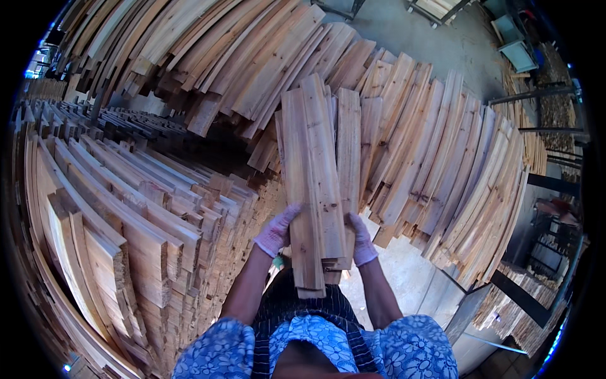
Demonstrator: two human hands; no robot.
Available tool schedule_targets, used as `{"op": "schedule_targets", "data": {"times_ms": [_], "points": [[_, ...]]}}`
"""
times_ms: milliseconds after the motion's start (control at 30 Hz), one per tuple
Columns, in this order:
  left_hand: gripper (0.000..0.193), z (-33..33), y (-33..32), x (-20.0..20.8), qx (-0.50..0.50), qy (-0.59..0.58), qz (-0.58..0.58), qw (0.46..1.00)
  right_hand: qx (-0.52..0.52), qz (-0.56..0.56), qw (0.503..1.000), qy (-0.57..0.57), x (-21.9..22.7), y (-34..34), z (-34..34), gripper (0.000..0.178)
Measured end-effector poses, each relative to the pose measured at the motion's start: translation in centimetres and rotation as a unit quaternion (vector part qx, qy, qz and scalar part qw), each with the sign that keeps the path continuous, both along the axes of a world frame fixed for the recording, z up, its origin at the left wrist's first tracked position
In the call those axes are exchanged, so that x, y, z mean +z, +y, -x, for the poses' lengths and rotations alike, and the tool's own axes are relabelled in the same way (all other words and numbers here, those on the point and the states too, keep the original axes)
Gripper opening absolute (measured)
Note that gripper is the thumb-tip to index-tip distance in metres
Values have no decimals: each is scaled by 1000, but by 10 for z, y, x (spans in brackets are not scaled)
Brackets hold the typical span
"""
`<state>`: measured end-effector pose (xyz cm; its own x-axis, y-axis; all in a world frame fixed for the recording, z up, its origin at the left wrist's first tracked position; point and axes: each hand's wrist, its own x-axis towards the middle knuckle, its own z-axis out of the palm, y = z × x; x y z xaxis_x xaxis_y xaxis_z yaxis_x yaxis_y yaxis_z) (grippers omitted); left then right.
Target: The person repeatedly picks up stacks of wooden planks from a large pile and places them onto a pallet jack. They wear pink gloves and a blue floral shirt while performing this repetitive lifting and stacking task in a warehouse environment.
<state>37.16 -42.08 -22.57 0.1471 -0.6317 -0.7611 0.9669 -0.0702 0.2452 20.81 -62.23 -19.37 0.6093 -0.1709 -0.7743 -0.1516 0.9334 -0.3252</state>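
Between my two gloved hands is a bundle of several wooden boards point(309, 189), held lengthwise in front of my body with the near ends by my dark apron. My left hand point(278, 231), in a pinkish-white glove, grips the bundle's left edge. On the right edge, my right hand point(362, 239) is closed in a like glove, its fingertips hidden by the wood. The boards are pale brown with dark knots, and their ends are uneven. Beyond the bundle, its far ends overlap a long row of leaning boards point(429, 158).
A tall stack of boards point(145, 246) rises close on my left. More boards point(208, 50) lie in a row at the far left. Dark metal bars point(521, 297) and further wood piles point(505, 309) stand at the right. Grey floor point(410, 38) shows at the back.
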Motion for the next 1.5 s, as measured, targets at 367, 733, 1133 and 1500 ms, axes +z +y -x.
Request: {"op": "schedule_targets", "data": {"times_ms": [367, 733, 1133, 1500], "points": [[75, 8, 4, 111, -31, -147, 50, 987, 21, 118, 993, -8, 79, 28, 13, 41], [133, -27, 18, 317, 134, -428, 290, 845, 70, 325, 885, -327, 261, 8, -71, 64], [137, 51, 231, 428, 461, -590, 65, 659, 476, 193, 644, -567, 406, 195, -225, 48], [97, 165, 539, 540, 301, -556, -584, 509, 608, 271, 555, -498, 470, 528, -184, 47]]}}
